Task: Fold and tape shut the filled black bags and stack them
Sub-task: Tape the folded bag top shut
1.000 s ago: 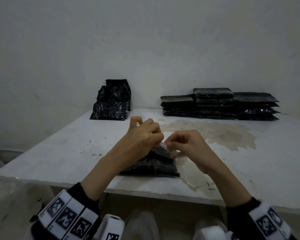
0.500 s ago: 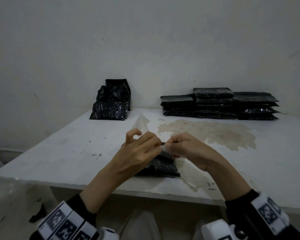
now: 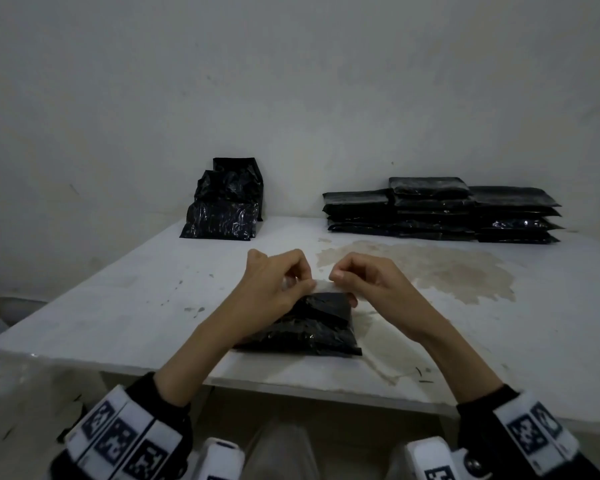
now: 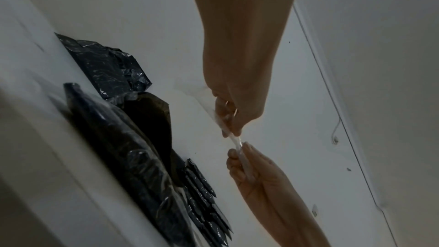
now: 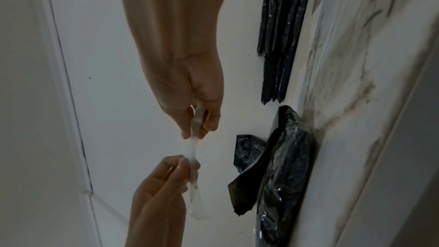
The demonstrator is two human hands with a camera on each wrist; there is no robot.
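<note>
A filled black bag [image 3: 312,327] lies near the table's front edge; in the wrist views its top flap [image 4: 152,117] stands up unfolded. Just above the bag's far end both hands stretch a short clear tape strip [image 3: 321,286] between them. My left hand [image 3: 300,282] pinches the strip's left end and my right hand [image 3: 336,277] pinches the right end. The left wrist view shows the left hand [image 4: 231,131] and the right hand [image 4: 237,154] with the strip [image 4: 237,143] between them. The right wrist view shows the strip [image 5: 192,147] hanging clear of the bag [image 5: 290,157].
A low stack of flat sealed black bags [image 3: 440,209] sits at the back right against the wall. Several crumpled black bags [image 3: 226,202] lean on the wall at the back left. A brown stain [image 3: 430,268] marks the white table [image 3: 118,306].
The hands have drawn a little apart, so the clear strip now shows taut between them. They have shifted slightly toward the bag's far end. The bag has not moved.
</note>
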